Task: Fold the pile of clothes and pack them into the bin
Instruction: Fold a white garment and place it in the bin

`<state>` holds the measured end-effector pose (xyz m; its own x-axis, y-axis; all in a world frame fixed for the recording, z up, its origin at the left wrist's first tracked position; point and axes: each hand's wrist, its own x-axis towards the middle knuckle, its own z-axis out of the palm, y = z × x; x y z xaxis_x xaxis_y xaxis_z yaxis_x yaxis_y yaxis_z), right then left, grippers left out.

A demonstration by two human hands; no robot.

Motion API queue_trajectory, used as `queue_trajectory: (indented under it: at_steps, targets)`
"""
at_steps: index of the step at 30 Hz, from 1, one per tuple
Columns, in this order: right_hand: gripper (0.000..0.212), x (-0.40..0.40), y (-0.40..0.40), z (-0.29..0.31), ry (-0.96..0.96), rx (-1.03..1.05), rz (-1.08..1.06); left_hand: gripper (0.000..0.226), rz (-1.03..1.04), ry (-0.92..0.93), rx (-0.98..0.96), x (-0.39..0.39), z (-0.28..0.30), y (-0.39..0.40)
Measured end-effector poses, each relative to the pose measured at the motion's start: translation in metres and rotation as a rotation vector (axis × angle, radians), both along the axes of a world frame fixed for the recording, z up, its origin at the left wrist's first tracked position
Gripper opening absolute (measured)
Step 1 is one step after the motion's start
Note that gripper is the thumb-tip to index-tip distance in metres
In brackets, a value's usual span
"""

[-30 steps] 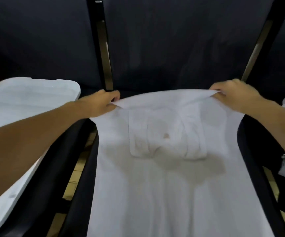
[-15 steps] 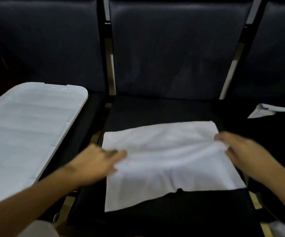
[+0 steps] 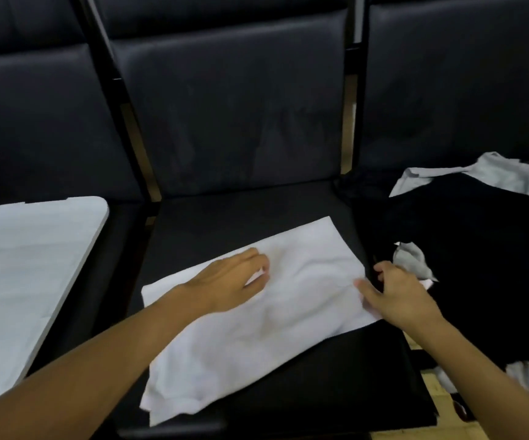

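On the middle seat of a row of dark padded chairs lies a white garment, folded into a rough rectangle and set at a slant, its far corner pointing toward the right backrest and its near corner hanging close to the seat's front edge. Its surface is creased and somewhat blurred.

The person's left hand rests palm-down on the upper left part of the cloth, fingers loosely bent with the tips touching the fabric; it does not appear to grasp anything. The right hand sits at the garment's right edge, thumb lying on the white cloth and the fingers curled over the border; whether they actually pinch the fabric cannot be told.

Just beside it, on the right seat, sits a heap of clothes: mostly black fabric, with pale grey pieces showing at the back, the middle and the near edge.

Over the left seat lies a white bin lid, flat and ribbed, well apart from the garment.
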<state>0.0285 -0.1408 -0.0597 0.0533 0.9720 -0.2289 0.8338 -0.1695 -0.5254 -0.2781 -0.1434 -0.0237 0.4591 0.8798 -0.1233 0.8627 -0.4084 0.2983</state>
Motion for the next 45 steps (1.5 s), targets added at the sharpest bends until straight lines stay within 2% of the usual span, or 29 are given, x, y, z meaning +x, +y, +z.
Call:
queue_trajectory:
  at_steps: [3,7,8,9,12,13,16,18,20,23,25,27,29,31,33,34,35,37,38,40,41,43,45]
  targets:
    - [0.046,-0.005,0.009,-0.001,0.094,-0.043,-0.059,0.042,0.026,0.083,-0.043,0.05,-0.006,0.06]
    - [0.036,-0.003,0.014,-0.004,-0.034,-0.256,0.048,0.078,0.122,0.09,-0.247,0.109,-0.015,0.127]
    - [0.033,-0.005,0.014,-0.003,-0.038,-0.287,0.075,0.076,0.152,0.095,-0.276,0.116,-0.017,0.138]
    - [0.03,-0.005,0.016,-0.003,-0.022,-0.303,0.086,0.065,0.173,0.089,-0.285,0.121,-0.018,0.148]
    - [0.03,0.004,0.022,0.007,0.163,-0.282,0.008,0.013,0.107,0.055,-0.263,0.133,-0.015,0.161]
    - [0.031,0.009,0.024,0.014,0.226,-0.251,-0.031,0.009,0.064,0.026,-0.239,0.134,-0.011,0.163]
    - [0.032,0.025,0.028,0.039,0.426,-0.148,-0.134,0.012,0.013,-0.134,-0.185,0.128,0.014,0.162]
    - [0.04,0.024,0.024,0.057,0.549,-0.113,-0.072,0.011,-0.025,-0.147,-0.102,0.112,0.039,0.152]
    - [0.048,0.011,0.016,0.073,0.641,-0.149,0.075,0.015,-0.075,-0.076,-0.024,0.084,0.061,0.141]
    - [0.02,-0.041,-0.008,0.087,0.778,-0.21,0.312,0.032,-0.123,0.076,0.0,0.018,0.083,0.111]
    - [0.023,-0.086,-0.024,0.088,0.786,-0.263,0.457,0.039,-0.149,0.242,0.015,-0.035,0.085,0.086]
    - [0.027,-0.121,-0.036,0.086,0.746,-0.411,0.623,0.042,-0.176,0.492,-0.004,-0.081,0.077,0.06]
    - [0.021,-0.132,-0.039,0.078,0.649,-0.476,0.702,0.044,-0.137,0.624,-0.068,-0.105,0.063,0.041]
    - [0.019,-0.126,-0.032,0.065,0.429,-0.343,0.625,0.04,-0.101,0.543,-0.103,-0.102,0.051,0.031]
    - [0.017,-0.11,-0.022,0.053,-0.013,-0.19,0.484,0.03,-0.131,0.406,-0.046,-0.075,0.039,0.03]
    - [0.022,-0.105,-0.021,0.05,-0.183,-0.172,0.427,0.037,-0.159,0.362,-0.017,-0.058,0.032,0.033]
    - [0.033,-0.103,-0.019,0.047,-0.268,-0.211,0.395,0.052,-0.189,0.33,-0.006,-0.039,0.024,0.037]
    - [0.058,-0.108,-0.024,0.044,-0.236,-0.362,0.38,0.077,-0.252,0.374,-0.06,0.001,0.01,0.043]
    - [0.069,-0.114,-0.026,0.042,-0.214,-0.408,0.385,0.08,-0.291,0.439,-0.079,0.018,0.005,0.047]
    - [0.078,-0.122,-0.027,0.034,-0.227,-0.441,0.41,0.063,-0.38,0.537,-0.032,0.036,0.001,0.053]
    - [0.073,-0.124,-0.025,0.034,-0.229,-0.444,0.416,0.049,-0.416,0.593,0.013,0.037,0.002,0.054]
    - [0.049,-0.119,-0.016,0.042,-0.165,-0.46,0.432,0.022,-0.476,0.631,0.133,0.024,0.008,0.051]
    - [0.029,-0.113,-0.009,0.056,-0.053,-0.443,0.496,0.014,-0.479,0.564,0.228,0.0,0.019,0.035]
